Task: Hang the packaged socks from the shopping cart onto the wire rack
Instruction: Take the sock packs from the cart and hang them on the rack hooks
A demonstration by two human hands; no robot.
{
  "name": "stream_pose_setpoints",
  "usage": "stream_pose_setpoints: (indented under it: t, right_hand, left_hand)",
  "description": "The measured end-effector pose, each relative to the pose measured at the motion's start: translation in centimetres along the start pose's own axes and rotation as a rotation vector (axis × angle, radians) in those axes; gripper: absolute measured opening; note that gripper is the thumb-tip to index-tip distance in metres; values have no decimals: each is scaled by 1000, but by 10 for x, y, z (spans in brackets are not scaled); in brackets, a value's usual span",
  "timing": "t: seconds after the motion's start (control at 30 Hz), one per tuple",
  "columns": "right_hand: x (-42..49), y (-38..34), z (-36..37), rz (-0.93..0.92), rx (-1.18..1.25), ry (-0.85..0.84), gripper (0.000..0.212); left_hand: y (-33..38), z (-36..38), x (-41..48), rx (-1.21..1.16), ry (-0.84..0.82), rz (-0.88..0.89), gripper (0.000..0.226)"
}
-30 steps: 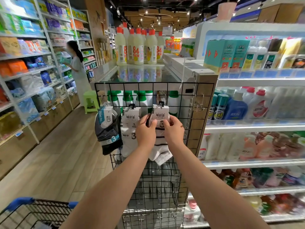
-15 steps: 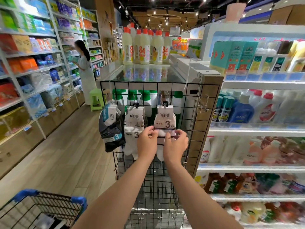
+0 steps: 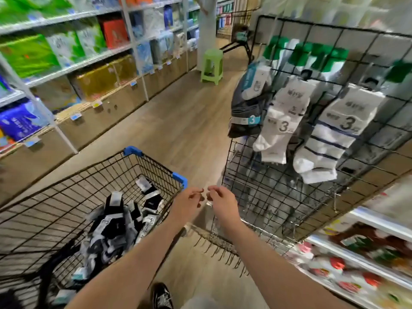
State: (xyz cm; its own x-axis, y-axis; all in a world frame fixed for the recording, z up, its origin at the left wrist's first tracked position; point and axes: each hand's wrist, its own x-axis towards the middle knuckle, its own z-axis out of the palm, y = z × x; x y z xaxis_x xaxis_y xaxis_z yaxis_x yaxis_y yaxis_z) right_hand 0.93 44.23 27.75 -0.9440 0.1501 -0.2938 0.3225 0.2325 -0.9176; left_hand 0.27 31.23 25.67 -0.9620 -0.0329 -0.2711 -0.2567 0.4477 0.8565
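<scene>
Head view: the striped pack (image 3: 330, 139) is left hung by its hook on the wire rack (image 3: 289, 197) beside two others, labels outward, while the packaged socks (image 3: 113, 226) yet to be hung are heaped in the shopping cart (image 3: 156, 168). Unlike the earlier frame, it is no longer pinched: the left hand (image 3: 189, 201) and right hand (image 3: 220, 201) are lowered, empty, fingers loosely curled, beside the cart rim, presumably for the next pack.

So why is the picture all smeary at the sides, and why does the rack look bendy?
Head view: the left shelves and the lower-right shelf goods are streaked, probably motion blur. In the same view the striped socks, left hand and right hand look clearer. The wire rack bars curve because the lens is wide-angle.
</scene>
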Motion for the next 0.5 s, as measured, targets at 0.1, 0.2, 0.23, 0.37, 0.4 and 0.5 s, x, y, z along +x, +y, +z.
stream_pose_setpoints:
  t: [0.1, 0.2, 0.23, 0.37, 0.4, 0.5]
  right_hand:
    - [9, 7, 67, 31, -94, -168, 18]
    - [18, 17, 135, 44, -195, -314, 14]
    - [23, 21, 158, 45, -230, -364, 13]
    - [44, 27, 238, 70, -338, -502, 13]
    - [51, 29, 257, 60, -362, -522, 15]
    - [69, 37, 310, 136, -337, -532, 14]
  left_hand:
    - [-54, -47, 0, 13, 137, -99, 25]
    - [-103, -90, 1, -47, 164, -220, 25]
    - [-121, -103, 3, -80, 169, -268, 24]
    - [-192, -142, 16, -214, 232, -468, 25]
    - [-218, -148, 22, -246, 247, -498, 24]
    - [-249, -169, 33, -321, 277, -577, 19]
